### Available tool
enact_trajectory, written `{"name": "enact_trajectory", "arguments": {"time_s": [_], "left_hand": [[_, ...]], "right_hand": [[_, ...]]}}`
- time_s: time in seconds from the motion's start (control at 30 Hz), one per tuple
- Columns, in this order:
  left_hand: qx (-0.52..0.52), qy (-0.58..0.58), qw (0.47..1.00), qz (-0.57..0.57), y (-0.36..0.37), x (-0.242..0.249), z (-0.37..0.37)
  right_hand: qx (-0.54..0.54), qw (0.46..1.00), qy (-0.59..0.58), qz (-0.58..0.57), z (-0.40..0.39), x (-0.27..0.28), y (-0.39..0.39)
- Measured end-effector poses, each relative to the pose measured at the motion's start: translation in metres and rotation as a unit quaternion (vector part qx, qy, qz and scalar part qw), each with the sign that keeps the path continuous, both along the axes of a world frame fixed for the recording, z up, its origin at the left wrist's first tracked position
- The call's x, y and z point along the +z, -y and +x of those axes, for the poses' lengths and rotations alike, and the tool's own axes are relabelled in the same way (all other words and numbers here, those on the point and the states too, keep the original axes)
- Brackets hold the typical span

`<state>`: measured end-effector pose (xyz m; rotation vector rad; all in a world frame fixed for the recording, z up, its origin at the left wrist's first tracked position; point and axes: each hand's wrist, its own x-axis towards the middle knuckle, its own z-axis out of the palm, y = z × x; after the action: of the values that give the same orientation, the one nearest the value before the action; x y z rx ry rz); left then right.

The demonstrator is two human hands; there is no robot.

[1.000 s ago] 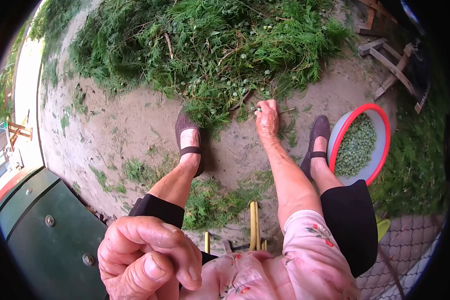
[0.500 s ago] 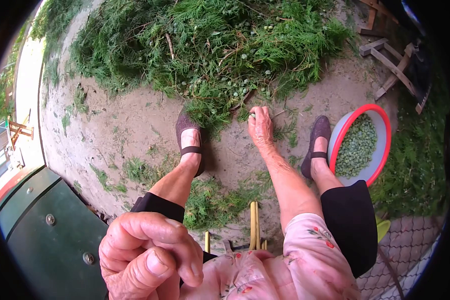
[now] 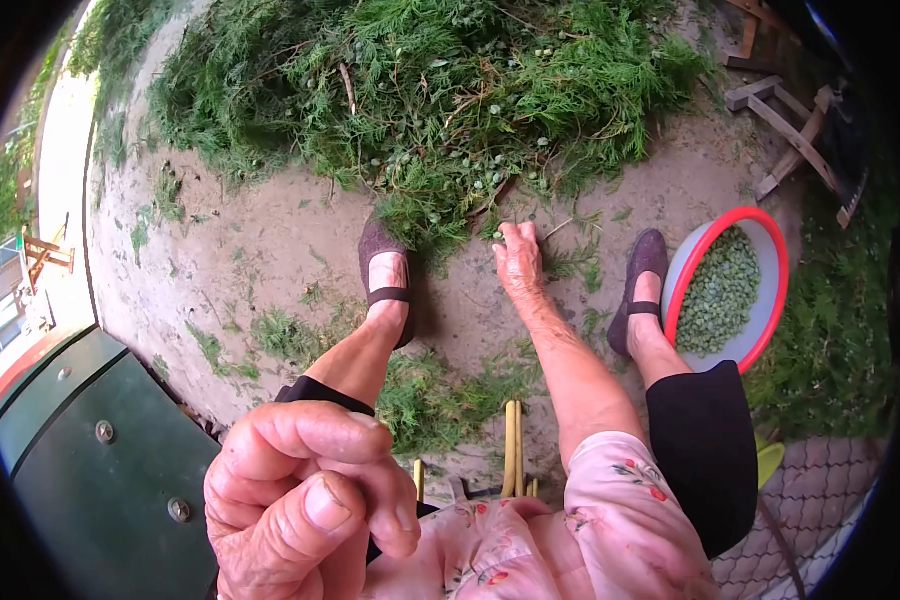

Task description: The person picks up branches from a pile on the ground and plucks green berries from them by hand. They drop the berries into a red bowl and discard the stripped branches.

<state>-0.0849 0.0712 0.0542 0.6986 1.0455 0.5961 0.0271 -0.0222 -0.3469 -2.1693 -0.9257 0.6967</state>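
Observation:
My left hand (image 3: 305, 490) is raised close to the camera, its fingers curled in and the thumb bent against them. Whatever it may hold is hidden. Down at the ground, my right hand (image 3: 519, 262) reaches to the near edge of a heap of cut evergreen branches (image 3: 410, 100). A small green cone (image 3: 498, 236) shows at its thumb and index fingertips. More round, pale green cones (image 3: 478, 184) sit among the branches just beyond the fingers.
A red-rimmed basin (image 3: 776, 250) of picked green cones stands tilted beside my right shoe (image 3: 646, 262). My left shoe (image 3: 378, 245) touches the heap. Wooden stool legs (image 3: 790, 125) lie at upper right; a dark green panel (image 3: 100, 480) is at lower left.
My right hand has shifted slightly, and the cone at its fingertips now shows lower and further left against them. My left hand stays curled. The whole view has moved a little.

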Motion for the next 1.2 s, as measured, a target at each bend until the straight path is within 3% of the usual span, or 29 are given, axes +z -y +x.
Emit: {"name": "enact_trajectory", "arguments": {"time_s": [0.17,0.2,0.23,0.3,0.37,0.4,0.5,0.6,0.7,0.8,0.9,0.93,1.03,1.1,1.2], "left_hand": [[0.009,0.007,1.000,0.002,-0.003,-0.001,0.002],[-0.011,0.001,1.000,0.010,-0.007,-0.001,-0.001],[-0.031,-0.003,0.999,0.020,-0.010,-0.001,-0.003],[-0.021,0.027,0.999,0.009,-0.010,0.002,0.001],[0.060,-0.053,0.996,-0.025,-0.008,0.013,0.015],[0.014,0.027,0.999,-0.016,-0.009,0.003,0.002],[-0.048,0.004,0.998,0.028,-0.005,0.002,0.007],[-0.108,-0.010,0.974,0.201,-0.002,-0.007,0.012],[-0.173,-0.054,0.910,0.373,-0.002,-0.012,0.016],[-0.254,-0.031,0.880,0.400,0.001,0.001,0.019],[-0.228,0.072,0.887,0.395,0.006,-0.001,0.023],[-0.194,0.104,0.943,0.249,0.011,0.006,0.023],[-0.096,0.151,0.981,0.072,0.009,0.006,0.026],[-0.070,0.181,0.978,0.073,0.007,0.003,0.029],[-0.196,0.110,0.957,0.184,0.019,0.009,0.032]], "right_hand": [[-0.048,0.999,-0.015,-0.005,0.006,-0.020,0.001],[-0.151,0.941,-0.301,-0.041,0.013,0.009,-0.007],[-0.150,0.943,-0.295,-0.037,0.018,0.025,-0.008],[-0.242,0.780,-0.568,0.101,0.027,0.059,-0.004],[-0.217,0.789,-0.564,0.109,0.037,0.105,-0.003],[-0.194,0.789,-0.565,0.143,0.040,0.125,-0.003],[-0.143,0.805,-0.536,0.209,0.044,0.194,-0.008],[-0.079,0.799,-0.544,0.243,0.044,0.273,-0.010],[-0.022,0.826,-0.512,0.236,0.041,0.337,-0.003],[0.016,0.848,-0.479,0.226,0.042,0.377,0.008],[0.049,0.862,-0.459,0.211,0.043,0.402,0.020],[0.049,0.856,-0.476,0.197,0.042,0.410,0.025],[0.046,0.826,-0.523,0.204,0.044,0.417,0.035],[-0.013,0.777,-0.572,0.261,0.047,0.420,0.036],[0.001,0.773,-0.567,0.285,0.055,0.414,0.038]]}}
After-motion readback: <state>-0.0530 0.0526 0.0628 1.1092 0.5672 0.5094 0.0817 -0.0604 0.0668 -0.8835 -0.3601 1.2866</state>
